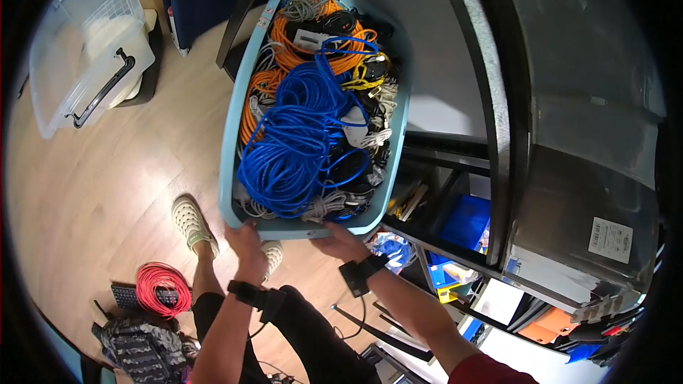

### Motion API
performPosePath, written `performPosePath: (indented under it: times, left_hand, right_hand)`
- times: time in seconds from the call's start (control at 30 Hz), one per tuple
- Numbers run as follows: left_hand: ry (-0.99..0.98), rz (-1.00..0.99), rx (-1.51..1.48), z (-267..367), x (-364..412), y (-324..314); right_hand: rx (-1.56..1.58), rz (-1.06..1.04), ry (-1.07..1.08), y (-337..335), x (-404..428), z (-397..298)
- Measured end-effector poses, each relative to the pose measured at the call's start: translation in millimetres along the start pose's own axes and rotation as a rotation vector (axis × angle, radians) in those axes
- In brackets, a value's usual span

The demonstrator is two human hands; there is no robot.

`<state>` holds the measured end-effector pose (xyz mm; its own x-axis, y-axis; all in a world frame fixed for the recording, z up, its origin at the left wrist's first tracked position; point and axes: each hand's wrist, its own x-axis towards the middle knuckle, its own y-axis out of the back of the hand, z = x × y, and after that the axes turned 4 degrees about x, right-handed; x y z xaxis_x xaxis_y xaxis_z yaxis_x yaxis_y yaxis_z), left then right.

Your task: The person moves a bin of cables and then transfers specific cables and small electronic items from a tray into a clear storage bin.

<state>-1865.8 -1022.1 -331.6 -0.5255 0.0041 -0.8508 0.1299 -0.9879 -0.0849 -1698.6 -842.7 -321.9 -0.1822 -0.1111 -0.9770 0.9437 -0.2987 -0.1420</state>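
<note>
A light-blue plastic tub (228,133) full of cables lies before me, its near end between my hands. My left hand (246,245) grips the tub's near left corner. The near rim, further right, is held by my right hand (341,242), its fingers partly hidden under the edge. A large bundle of blue cable (288,149) lies on top. Behind it are coils of orange cable (291,53), and to the right sit yellow cable (365,77) and a white adapter (355,127). Both wrists wear black straps with small boxes.
Black metal shelving (496,117) with bins stands at the right. On the floor are a clear plastic box (85,53) at the upper left, a coil of red cable (163,289) on a keyboard (124,296), and a camouflage backpack (144,349) at the lower left.
</note>
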Motion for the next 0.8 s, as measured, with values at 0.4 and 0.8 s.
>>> performPosePath:
  times: [0.4,0.8]
  left_hand:
    - [0.007,-0.404,0.179,-1,15,48]
    - [0.042,-1.052,0.922,202,96,11]
  right_hand:
    - [-0.141,0.030,0.204,-4,4,17]
    - [-0.256,-0.264,0.312,-26,-46,32]
